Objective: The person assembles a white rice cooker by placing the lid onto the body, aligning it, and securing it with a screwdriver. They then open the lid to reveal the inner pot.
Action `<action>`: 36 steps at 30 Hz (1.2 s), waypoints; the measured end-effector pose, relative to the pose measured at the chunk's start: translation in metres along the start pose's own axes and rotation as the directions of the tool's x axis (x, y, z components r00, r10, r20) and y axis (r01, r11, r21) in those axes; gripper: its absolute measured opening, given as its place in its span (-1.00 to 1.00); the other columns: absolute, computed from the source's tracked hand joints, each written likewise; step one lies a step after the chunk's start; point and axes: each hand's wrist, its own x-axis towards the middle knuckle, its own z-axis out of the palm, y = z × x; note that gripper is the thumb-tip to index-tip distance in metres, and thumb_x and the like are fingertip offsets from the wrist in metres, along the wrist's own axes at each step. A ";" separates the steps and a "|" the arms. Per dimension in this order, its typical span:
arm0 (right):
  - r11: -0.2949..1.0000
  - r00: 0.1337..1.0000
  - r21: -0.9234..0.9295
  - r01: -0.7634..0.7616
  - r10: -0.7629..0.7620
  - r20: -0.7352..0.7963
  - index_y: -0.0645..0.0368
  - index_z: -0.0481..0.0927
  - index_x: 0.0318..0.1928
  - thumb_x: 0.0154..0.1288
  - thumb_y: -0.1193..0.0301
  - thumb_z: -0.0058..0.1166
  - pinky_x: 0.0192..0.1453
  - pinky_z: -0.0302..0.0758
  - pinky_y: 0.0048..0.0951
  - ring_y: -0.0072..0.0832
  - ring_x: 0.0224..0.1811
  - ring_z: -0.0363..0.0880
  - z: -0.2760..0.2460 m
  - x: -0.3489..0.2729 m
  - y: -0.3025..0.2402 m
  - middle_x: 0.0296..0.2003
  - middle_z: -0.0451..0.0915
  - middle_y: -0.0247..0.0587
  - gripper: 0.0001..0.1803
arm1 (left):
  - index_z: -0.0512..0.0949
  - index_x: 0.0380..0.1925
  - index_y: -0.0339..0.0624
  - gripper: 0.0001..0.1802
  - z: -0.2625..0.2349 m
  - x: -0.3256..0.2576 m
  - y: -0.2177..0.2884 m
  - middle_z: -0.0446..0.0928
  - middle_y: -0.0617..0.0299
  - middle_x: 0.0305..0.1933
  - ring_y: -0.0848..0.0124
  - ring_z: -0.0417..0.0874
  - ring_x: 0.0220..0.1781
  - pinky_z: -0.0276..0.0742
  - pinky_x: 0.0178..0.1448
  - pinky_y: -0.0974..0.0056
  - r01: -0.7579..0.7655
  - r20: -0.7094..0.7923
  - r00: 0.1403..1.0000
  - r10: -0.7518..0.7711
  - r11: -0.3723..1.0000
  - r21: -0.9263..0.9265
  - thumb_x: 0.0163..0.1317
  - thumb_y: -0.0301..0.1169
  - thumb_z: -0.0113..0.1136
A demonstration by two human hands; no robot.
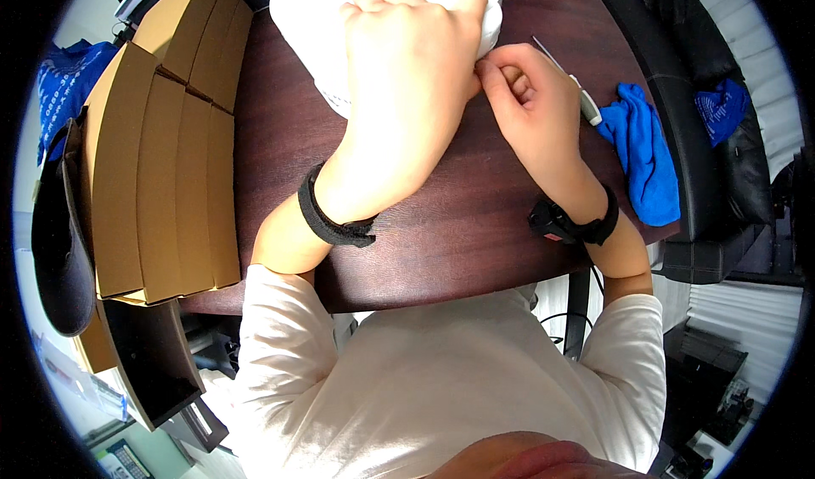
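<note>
A smooth white rounded object [310, 12], its kind unclear, lies at the far side of the table and runs out of the top of the view. Over it spreads my left hand [412, 63], the fingers bent onto its surface and one digit stretched away from the others. Close by, at the object's right edge, my right hand [535, 89] is closed in a pinch. What its fingertips hold, if anything, is hidden. Beside that hand lies a screwdriver-like tool [588, 107] with a pale handle and a thin shaft. A crumpled blue cloth [643, 156] rests to its right.
Brown cardboard boxes [161, 190] are stacked along the left edge of the dark reddish wooden table [424, 250]. A black padded seat [688, 140] stands beyond the right edge, with a blue bag [722, 110] on it. Black bands circle both my wrists.
</note>
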 end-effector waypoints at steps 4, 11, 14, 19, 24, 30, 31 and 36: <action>0.996 0.998 -0.064 0.058 -0.059 -0.014 0.17 0.62 -0.30 0.26 0.45 0.24 -0.48 0.47 -0.39 -0.36 -0.56 0.61 -0.001 0.000 -0.001 -0.46 0.63 -0.16 -0.92 | 0.53 0.12 0.29 -0.27 -0.001 0.000 0.000 0.57 0.06 -0.41 0.15 0.70 -0.34 0.63 -0.31 0.19 -0.002 0.012 1.000 0.002 1.000 0.007 -0.18 -0.06 0.51; 0.994 0.996 -0.079 0.076 -0.079 -0.035 0.17 0.62 -0.30 0.26 0.45 0.23 -0.46 0.49 -0.34 -0.26 -0.54 0.63 0.005 -0.001 0.001 -0.45 0.64 -0.14 -0.92 | 0.53 0.12 0.30 -0.29 0.001 0.000 0.000 0.57 0.07 -0.41 0.15 0.71 -0.33 0.63 -0.32 0.19 -0.007 -0.008 1.000 0.007 1.000 0.007 -0.16 -0.06 0.50; 0.985 0.991 -0.121 0.127 -0.131 -0.030 0.16 0.62 -0.29 0.25 0.44 0.24 -0.47 0.48 -0.33 -0.27 -0.55 0.62 0.002 0.000 0.001 -0.46 0.63 -0.16 -0.92 | 0.53 0.11 0.30 -0.30 0.001 0.000 0.000 0.57 0.06 -0.41 0.15 0.71 -0.33 0.63 -0.32 0.18 -0.003 -0.003 1.000 0.003 1.000 0.009 -0.14 -0.06 0.49; 0.979 0.994 -0.174 0.107 -0.111 -0.012 0.13 0.61 -0.31 0.22 0.44 0.26 -0.51 0.46 -0.35 -0.32 -0.58 0.60 -0.002 0.000 -0.001 -0.51 0.61 -0.22 -0.92 | 0.53 0.12 0.30 -0.31 0.001 0.000 0.000 0.57 0.06 -0.41 0.14 0.72 -0.33 0.64 -0.32 0.17 0.004 -0.001 1.000 -0.004 1.000 0.014 -0.13 -0.07 0.48; 0.984 0.991 -0.128 0.123 -0.130 -0.040 0.13 0.61 -0.32 0.22 0.42 0.28 -0.52 0.45 -0.36 -0.33 -0.61 0.59 0.002 0.000 0.000 -0.55 0.59 -0.24 -0.90 | 0.53 0.13 0.30 -0.31 0.001 0.000 0.000 0.57 0.06 -0.41 0.13 0.72 -0.32 0.64 -0.33 0.17 0.003 -0.005 1.000 -0.003 1.000 0.012 -0.13 -0.10 0.48; 0.988 0.996 -0.127 0.085 -0.088 -0.016 0.12 0.61 -0.30 0.24 0.41 0.26 -0.51 0.46 -0.35 -0.32 -0.59 0.61 0.001 0.000 0.000 -0.53 0.61 -0.23 -0.90 | 0.53 0.13 0.31 -0.30 0.001 0.000 0.000 0.57 0.06 -0.41 0.13 0.72 -0.31 0.64 -0.32 0.17 0.000 -0.012 1.000 0.000 1.000 0.008 -0.15 -0.10 0.49; 0.984 0.995 -0.147 0.096 -0.100 -0.015 0.12 0.61 -0.30 0.25 0.40 0.26 -0.50 0.46 -0.34 -0.32 -0.59 0.61 0.000 0.000 0.000 -0.52 0.62 -0.22 -0.90 | 0.53 0.13 0.31 -0.29 0.001 -0.001 0.000 0.57 0.06 -0.41 0.13 0.72 -0.31 0.64 -0.32 0.17 0.000 -0.016 1.000 0.000 1.000 0.005 -0.15 -0.10 0.49; 0.965 0.988 -0.217 0.149 -0.152 0.002 0.10 0.59 -0.26 0.32 0.35 0.21 -0.47 0.51 -0.28 -0.25 -0.54 0.65 -0.003 -0.001 0.002 -0.46 0.65 -0.20 -0.88 | 0.52 0.14 0.30 -0.26 0.000 -0.002 -0.001 0.58 0.05 -0.38 0.13 0.72 -0.30 0.64 -0.30 0.17 -0.001 0.013 1.000 0.001 1.000 -0.007 -0.18 -0.08 0.51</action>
